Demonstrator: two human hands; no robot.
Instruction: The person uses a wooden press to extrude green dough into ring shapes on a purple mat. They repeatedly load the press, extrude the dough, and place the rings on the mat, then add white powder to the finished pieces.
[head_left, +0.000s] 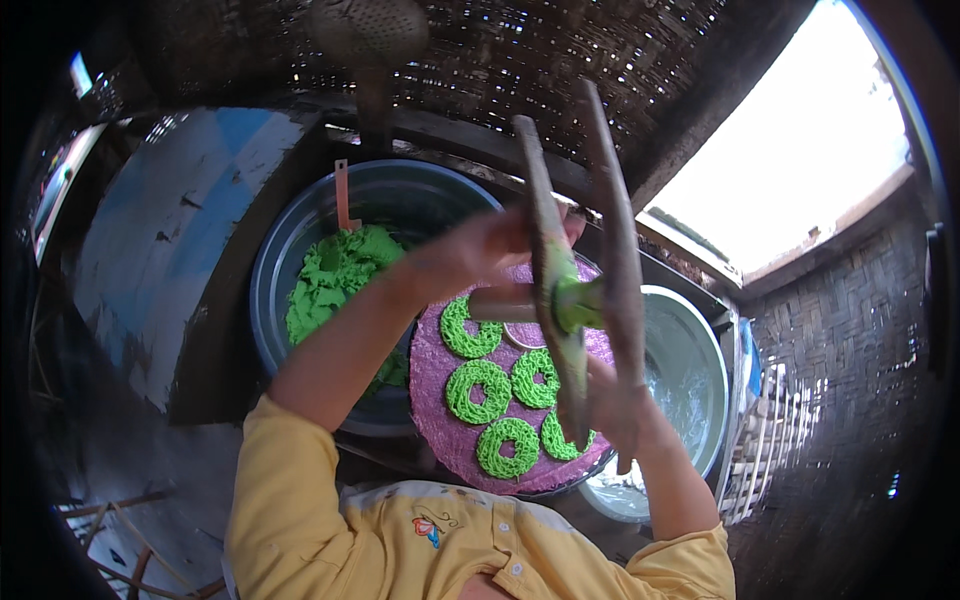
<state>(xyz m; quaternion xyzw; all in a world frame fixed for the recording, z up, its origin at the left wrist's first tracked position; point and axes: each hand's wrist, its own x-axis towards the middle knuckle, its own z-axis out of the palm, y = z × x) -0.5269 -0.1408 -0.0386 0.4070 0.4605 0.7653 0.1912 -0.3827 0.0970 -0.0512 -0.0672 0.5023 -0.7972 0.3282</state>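
Note:
A wooden dough press with two long, roughly parallel bars is tilted above a round purple mat. Green dough clings between the bars, and a short cylinder juts out to the left. My left hand, blurred, is closed around the far part of the left bar. Lower down, my right hand grips the near part, its fingers partly hidden behind the bars. Several rings of green noodle strands, one of them a whole green ring, lie on the mat; the press covers part of others.
At left stands a large dark basin with a mound of green dough and a pink-handled utensil. A pale basin holding watery liquid is at right. A woven wall and a bright window opening border the workspace.

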